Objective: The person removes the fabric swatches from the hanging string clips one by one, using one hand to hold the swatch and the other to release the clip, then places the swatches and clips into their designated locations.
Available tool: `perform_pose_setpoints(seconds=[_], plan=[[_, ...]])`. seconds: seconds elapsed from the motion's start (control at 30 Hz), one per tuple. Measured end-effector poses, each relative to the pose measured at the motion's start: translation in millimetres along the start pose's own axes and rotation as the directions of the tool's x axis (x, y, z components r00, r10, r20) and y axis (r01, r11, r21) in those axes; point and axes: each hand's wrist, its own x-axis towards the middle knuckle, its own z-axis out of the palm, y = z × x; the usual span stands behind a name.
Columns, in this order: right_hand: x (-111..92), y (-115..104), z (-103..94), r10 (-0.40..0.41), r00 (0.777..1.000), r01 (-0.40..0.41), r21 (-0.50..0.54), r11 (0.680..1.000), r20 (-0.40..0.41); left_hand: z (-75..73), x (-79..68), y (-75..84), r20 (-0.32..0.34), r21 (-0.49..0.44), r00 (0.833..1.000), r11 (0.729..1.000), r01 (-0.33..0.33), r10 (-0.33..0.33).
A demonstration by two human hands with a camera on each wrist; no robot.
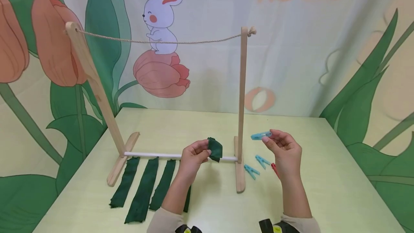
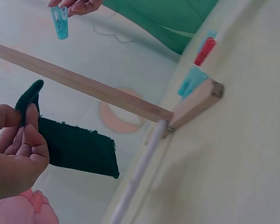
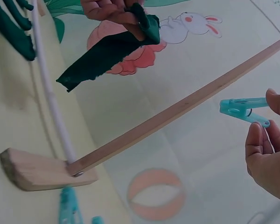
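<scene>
My left hand (image 1: 191,157) pinches one end of a dark green cloth strip (image 1: 215,150) above the table, near the white rod. In the left wrist view the rest of that strip (image 2: 79,147) hangs from the fingers, its top end folded over. My right hand (image 1: 286,150) holds a light blue clothespin (image 1: 260,135) between thumb and fingers, to the right of the right wooden post. The right wrist view shows thumb and fingertips at the handle ends of the clothespin (image 3: 242,109).
A wooden stand carries a rope (image 1: 194,42) between its left post (image 1: 97,85) and right post (image 1: 242,92), with a white rod (image 1: 152,154) low down. Several green strips (image 1: 141,191) lie at front left. Blue clothespins (image 1: 251,171) and a red clothespin (image 1: 275,170) lie by the right foot.
</scene>
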Motion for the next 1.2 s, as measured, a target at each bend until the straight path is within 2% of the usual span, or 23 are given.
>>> perform_pose_setpoints(seconds=[0.13,0.33,0.53,0.77,0.9,1.07,1.2], plan=[[-5,16,-7.4,0.052,0.998,-0.053,-0.053,0.997,-0.026,-0.7,2.6,-13.4,0.002,0.026,1.0,1.0,0.007,-0.007],[-14,35,-22.1,0.149,0.984,-0.161,-0.124,0.979,-0.095,-2.5,4.6,-22.3,-0.026,0.027,0.999,0.999,-0.02,0.021],[-24,55,-41.0,0.202,0.971,-0.213,-0.074,0.974,-0.128,-13.1,-9.5,-28.5,-0.045,0.027,0.997,0.998,0.064,-0.063],[-31,67,-61.2,0.15,0.981,-0.161,-0.08,0.984,-0.122,-27.9,-28.6,-28.5,-0.026,0.062,0.989,0.987,0.147,-0.146],[-29,72,-68.7,0.163,0.975,-0.179,-0.097,0.979,-0.151,-35.2,-38.3,-29.7,-0.019,0.038,0.98,0.979,0.201,-0.2],[-28,76,-75.0,0.221,0.95,-0.263,-0.179,0.948,-0.222,-40.9,-48.8,-33.7,0.032,0.056,0.966,0.965,0.256,-0.258],[-28,80,-82.0,0.25,0.938,-0.308,-0.246,0.919,-0.242,-43.6,-54.3,-37.3,0.081,0.107,0.948,0.948,0.3,-0.309]])
